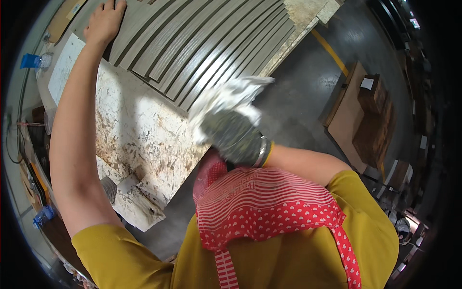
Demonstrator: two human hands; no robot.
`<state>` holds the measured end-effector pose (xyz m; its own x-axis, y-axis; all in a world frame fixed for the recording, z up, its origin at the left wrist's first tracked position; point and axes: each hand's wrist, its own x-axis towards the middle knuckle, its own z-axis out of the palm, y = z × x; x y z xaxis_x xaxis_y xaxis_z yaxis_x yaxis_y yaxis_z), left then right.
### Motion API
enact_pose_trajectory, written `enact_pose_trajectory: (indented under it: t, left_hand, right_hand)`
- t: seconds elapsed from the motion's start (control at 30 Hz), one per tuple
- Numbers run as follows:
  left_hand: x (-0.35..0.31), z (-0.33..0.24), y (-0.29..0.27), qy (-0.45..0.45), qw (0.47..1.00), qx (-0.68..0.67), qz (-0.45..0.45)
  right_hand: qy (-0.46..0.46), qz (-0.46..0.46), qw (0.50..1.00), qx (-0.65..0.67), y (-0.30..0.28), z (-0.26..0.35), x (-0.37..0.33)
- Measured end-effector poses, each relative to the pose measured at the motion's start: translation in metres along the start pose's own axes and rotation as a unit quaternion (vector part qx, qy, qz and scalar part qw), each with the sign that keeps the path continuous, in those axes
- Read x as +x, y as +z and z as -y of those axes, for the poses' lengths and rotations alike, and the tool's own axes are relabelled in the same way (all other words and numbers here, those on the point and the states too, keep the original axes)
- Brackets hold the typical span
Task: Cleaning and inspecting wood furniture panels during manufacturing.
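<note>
My left hand (pixel 103 23), bare, rests at the far left on the edge of several long grey slats with a wood-like grain (pixel 192 41). Its fingers are slightly apart; no object shows in them. In a dark patterned work glove, my right hand (pixel 232 137) grips a crumpled white cloth (pixel 233 96), smeared by motion. The cloth is over the near ends of the slats, and whether it touches them I cannot tell. Beneath the slats lies a white board (pixel 144 115) stained with brown and dark specks.
A rolled white sheet (pixel 139 209) sits below the board's near edge. Blue-capped clear bottles (pixel 36 61) stand along the left side. Brown cardboard boxes (pixel 373 103) are on the grey floor at right, by a yellow floor line (pixel 332 53). My red apron (pixel 269 197) hangs close to the board.
</note>
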<state>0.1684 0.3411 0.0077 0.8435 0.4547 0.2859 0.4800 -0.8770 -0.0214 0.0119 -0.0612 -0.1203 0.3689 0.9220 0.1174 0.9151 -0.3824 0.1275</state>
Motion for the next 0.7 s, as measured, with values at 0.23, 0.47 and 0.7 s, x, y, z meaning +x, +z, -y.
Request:
enact_pose_trajectory:
  t: [0.23, 0.47, 0.7]
  left_hand:
    - [-0.006, 0.01, -0.001, 0.006, 1.0, -0.002, -0.019]
    - [-0.031, -0.039, -0.052, -0.064, 0.996, -0.054, 0.038]
    - [-0.033, -0.033, -0.043, -0.054, 0.997, -0.05, 0.02]
  right_hand:
    - [0.168, 0.06, 0.836, 0.518, -0.082, -0.099, 0.023]
    - [0.06, 0.04, 0.984, 0.162, -0.077, -0.05, 0.033]
    - [0.06, -0.073, 0.963, 0.251, -0.081, -0.075, 0.04]
